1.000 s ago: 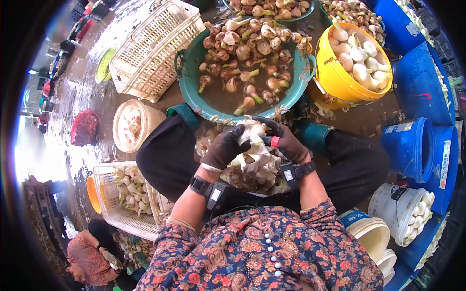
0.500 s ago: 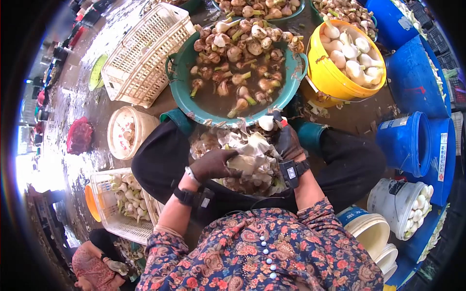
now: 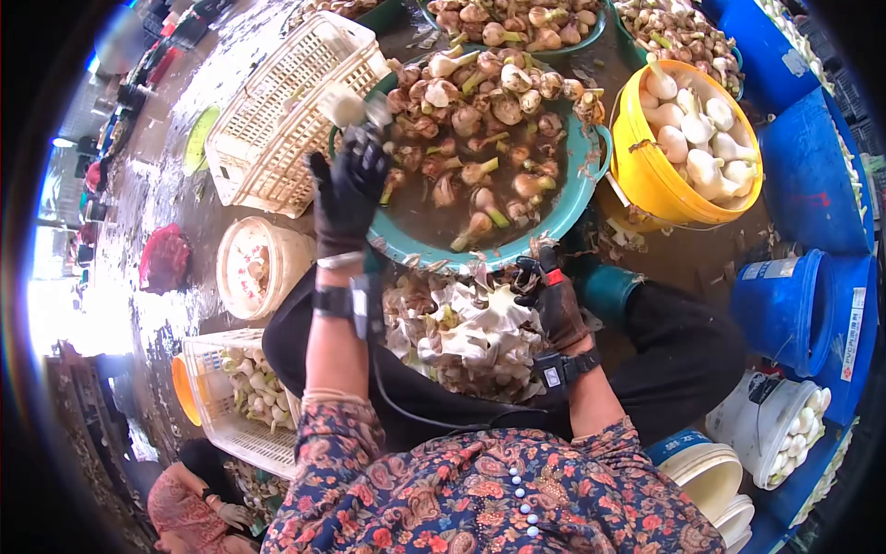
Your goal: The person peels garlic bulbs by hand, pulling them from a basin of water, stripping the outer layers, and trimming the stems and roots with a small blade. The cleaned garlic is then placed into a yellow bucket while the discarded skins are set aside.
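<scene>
Held out the left hand [image 3: 353,192] with fingers apart, apparently at the release step, with a blurred garlic bulb [image 3: 341,105] just beyond it, near the crate [image 3: 263,175]. Could not tell the right hand's [image 3: 559,309] grip beside the peelings [image 3: 484,328]. Appeared to call next for clearing the crate's rim.

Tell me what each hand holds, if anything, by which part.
The left hand looks open, no hold visible; a blurred white bulb shows just beyond it, contact unclear. Right hand: cannot be told.

The wet brown floor [image 3: 191,210] carries a green basin [image 3: 580,189], a cream bucket [image 3: 290,251] and a red bundle [image 3: 165,258].
</scene>
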Demonstrator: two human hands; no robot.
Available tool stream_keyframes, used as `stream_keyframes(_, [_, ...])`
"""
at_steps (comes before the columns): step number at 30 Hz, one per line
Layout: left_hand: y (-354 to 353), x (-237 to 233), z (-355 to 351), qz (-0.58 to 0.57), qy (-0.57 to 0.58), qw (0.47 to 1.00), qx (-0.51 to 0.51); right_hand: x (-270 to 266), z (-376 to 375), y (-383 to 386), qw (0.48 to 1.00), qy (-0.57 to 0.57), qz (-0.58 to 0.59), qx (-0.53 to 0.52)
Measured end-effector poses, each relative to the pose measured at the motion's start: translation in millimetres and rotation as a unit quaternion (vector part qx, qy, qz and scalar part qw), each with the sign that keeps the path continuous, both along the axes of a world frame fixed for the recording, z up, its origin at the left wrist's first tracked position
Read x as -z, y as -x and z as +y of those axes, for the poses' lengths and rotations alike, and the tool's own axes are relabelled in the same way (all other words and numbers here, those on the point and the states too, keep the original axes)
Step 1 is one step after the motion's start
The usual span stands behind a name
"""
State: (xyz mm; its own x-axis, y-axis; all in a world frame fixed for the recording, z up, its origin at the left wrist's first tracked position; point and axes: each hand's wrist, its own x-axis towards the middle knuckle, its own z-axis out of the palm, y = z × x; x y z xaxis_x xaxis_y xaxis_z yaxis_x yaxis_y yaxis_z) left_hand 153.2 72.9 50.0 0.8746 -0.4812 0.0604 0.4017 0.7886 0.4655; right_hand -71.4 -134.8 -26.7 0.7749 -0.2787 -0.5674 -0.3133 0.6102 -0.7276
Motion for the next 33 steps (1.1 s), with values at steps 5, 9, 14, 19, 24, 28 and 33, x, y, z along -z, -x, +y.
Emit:
stream_keyframes(5, [-41.6,112.4,-54.3,-0.201,-0.63,0.748,0.059,0.3,4.9,-11.5,1.0,-0.001,0.021,-0.003])
stream_keyframes(9, [-1.0,181.8,-104.4,-0.294,-0.792,0.44,0.305,-2.4,2.4,-16.8,0.997,0.019,0.075,-0.02])
stream_keyframes(14, [22.6,176.2,-116.4,-0.292,-0.729,0.555,0.275,-0.9,0.6,-18.0,0.989,0.02,0.125,-0.073])
stream_keyframes(19, [65.0,95.1,-90.6,-0.039,-0.369,0.902,0.221,28.4,12.5,-18.3,0.983,-0.168,0.078,-0.012])
stream_keyframes(24, [115.4,61.6,-67.1,-0.178,-0.511,0.806,0.239,9.0,9.1,-15.2,0.992,0.037,0.007,0.12])
stream_keyframes(28, [138.3,34.1,-67.0,-0.315,-0.591,0.728,0.15,17.7,11.2,-8.7,0.976,0.212,-0.006,0.051])
stream_keyframes(33, [148.3,16.4,-67.2,-0.521,-0.629,0.574,0.054,-0.7,4.0,-1.4,0.901,0.43,-0.029,-0.046])
